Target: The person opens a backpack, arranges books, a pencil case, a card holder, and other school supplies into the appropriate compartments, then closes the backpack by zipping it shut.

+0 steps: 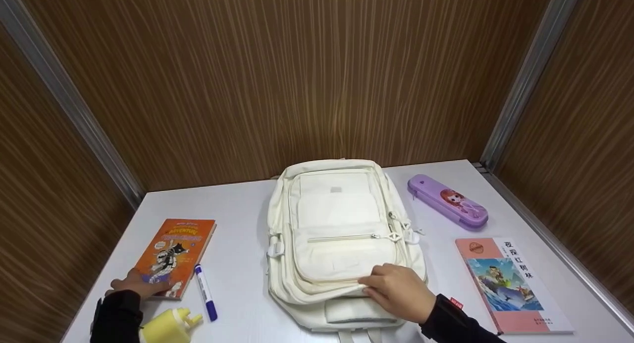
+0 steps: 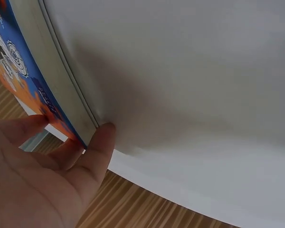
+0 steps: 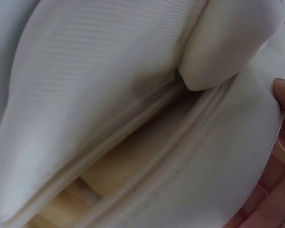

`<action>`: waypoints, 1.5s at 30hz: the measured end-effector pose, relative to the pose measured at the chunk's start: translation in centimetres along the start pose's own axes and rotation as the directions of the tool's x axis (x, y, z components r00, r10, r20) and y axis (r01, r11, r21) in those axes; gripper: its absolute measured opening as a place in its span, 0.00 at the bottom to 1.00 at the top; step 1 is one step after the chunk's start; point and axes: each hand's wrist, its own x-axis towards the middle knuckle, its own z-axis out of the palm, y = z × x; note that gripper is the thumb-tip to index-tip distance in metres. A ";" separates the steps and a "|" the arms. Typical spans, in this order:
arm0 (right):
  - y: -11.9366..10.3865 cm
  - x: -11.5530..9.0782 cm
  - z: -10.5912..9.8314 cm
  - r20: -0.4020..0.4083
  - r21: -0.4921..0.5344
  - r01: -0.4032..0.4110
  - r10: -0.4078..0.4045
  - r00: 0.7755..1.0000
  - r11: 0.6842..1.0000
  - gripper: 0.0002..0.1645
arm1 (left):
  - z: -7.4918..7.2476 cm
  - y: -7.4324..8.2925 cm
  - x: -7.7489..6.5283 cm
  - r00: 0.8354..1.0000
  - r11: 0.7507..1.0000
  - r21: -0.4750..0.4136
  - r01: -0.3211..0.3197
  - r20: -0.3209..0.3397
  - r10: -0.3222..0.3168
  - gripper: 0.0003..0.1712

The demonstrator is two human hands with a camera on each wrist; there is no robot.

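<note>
At the left end of the white table (image 1: pixel 237 244), the left hand (image 1: pixel 132 284) grips the lower edge of an orange book (image 1: pixel 185 244), its thumb across the cover. Just below that hand sits a yellow object (image 1: pixel 166 327), partly cut off by the edge of the view. Right beside the book lies a white marker (image 1: pixel 204 286) with purple ends. Near the middle, a cream backpack (image 1: pixel 337 204) lies with its front facing up. The right hand (image 1: pixel 402 292) pinches the backpack's lower front edge; from the right wrist, a gap between two zip edges shows a yellowish lining (image 3: pixel 126 159). Farther right, a purple pencil case (image 1: pixel 436 199) lies at a slant near the backpack, and below it rests a pink-and-white book (image 1: pixel 505 286), cover up.
</note>
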 end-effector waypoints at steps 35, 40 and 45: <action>0.3 0.6 -0.7 0.019 0.016 -0.022 0.022 1.000 1.000 0.07 | -3.1 1.6 -2.9 0.957 0.933 -0.268 -0.241 -0.224 0.183 0.18; 0.5 0.9 -0.9 -0.032 -0.025 -0.007 0.006 0.999 1.000 0.07 | -3.6 3.4 -3.8 0.945 0.924 -0.263 -0.276 -0.250 0.211 0.17; 0.6 1.3 -1.0 -0.087 -0.054 0.010 -0.015 0.996 0.998 0.06 | -4.2 4.6 -4.8 0.931 0.945 -0.164 -0.284 -0.284 0.230 0.22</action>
